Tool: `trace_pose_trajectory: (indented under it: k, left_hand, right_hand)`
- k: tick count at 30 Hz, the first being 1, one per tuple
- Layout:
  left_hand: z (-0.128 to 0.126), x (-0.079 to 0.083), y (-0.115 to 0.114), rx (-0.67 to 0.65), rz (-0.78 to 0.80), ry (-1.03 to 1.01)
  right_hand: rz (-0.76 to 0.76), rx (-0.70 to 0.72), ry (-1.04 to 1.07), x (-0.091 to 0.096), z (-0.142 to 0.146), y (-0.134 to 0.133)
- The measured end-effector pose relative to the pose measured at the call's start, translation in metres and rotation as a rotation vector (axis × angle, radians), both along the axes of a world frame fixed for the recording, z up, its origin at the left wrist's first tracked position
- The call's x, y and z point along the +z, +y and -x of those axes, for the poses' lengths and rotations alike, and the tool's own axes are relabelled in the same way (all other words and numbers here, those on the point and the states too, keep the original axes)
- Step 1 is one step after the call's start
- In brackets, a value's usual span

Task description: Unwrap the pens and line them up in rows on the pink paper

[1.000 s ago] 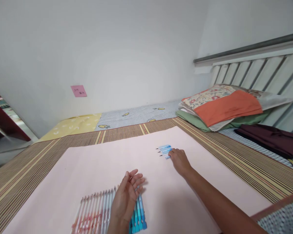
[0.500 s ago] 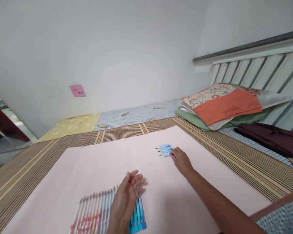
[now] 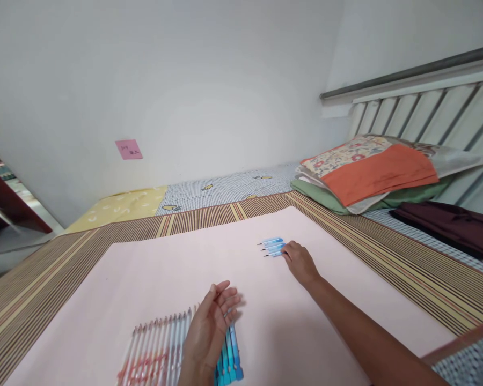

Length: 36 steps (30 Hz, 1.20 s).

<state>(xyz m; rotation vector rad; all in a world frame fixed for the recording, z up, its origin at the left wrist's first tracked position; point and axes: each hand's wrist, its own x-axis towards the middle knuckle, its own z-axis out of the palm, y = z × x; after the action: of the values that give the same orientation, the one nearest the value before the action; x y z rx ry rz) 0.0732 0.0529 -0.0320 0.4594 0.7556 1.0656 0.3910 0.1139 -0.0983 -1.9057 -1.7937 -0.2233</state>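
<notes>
Out on the pink sheet (image 3: 145, 273), several short blue-and-white pens (image 3: 271, 242) with dark pointed tips lie side by side, tips to the left. My right hand (image 3: 300, 262) is closed with its fingertips on the blue end of the nearest one, which rests in line with the others. My left hand (image 3: 213, 327) hovers palm inward with fingers apart, holding nothing. Beneath and beside it runs a long row of pens: clear-barrelled pens with red markings (image 3: 148, 348) on the left and bright blue pens (image 3: 230, 356) on the right. The hand hides the row's middle.
A striped mat (image 3: 209, 221) lies under the sheet. At the right are stacked pillows (image 3: 380, 174), a folded dark maroon cloth (image 3: 446, 225) and a white slatted rail (image 3: 422, 115). A pink note (image 3: 129, 149) is stuck on the wall behind.
The nearest short pen has been drawn slightly into line with the others by my right hand. My left hand stays nearly still; the view has shifted slightly.
</notes>
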Motion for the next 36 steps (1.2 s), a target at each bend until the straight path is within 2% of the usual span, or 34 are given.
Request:
trace_pose_trajectory:
  k: [17,22,25,28,31,33,36]
  left_hand:
    - [0.000,0.001,0.000,-0.017,0.000,0.007]
    - [0.000,0.000,0.001,-0.017,0.009,0.008]
    - [0.000,0.000,0.001,-0.018,0.007,0.006]
    - [0.000,-0.002,0.000,-0.012,-0.004,-0.007]
    - [-0.001,-0.004,-0.001,0.007,-0.051,-0.034]
    - [-0.002,-0.003,-0.001,0.017,-0.113,-0.056]
    - [-0.002,-0.001,-0.003,0.022,-0.202,-0.086]
  right_hand:
    - [-0.080,0.036,-0.035,-0.006,0.001,0.005]
    - [-0.189,0.072,0.103,0.002,-0.001,-0.007]
    - [-0.278,0.053,0.319,0.017,-0.007,-0.025]
    - [-0.321,-0.073,0.585,0.040,-0.009,-0.053]
    - [-0.341,-0.179,0.784,0.057,0.009,-0.093]
    - [-0.350,-0.189,0.833,0.057,0.036,-0.124]
    - [-0.247,0.049,0.790,0.033,0.087,-0.169]
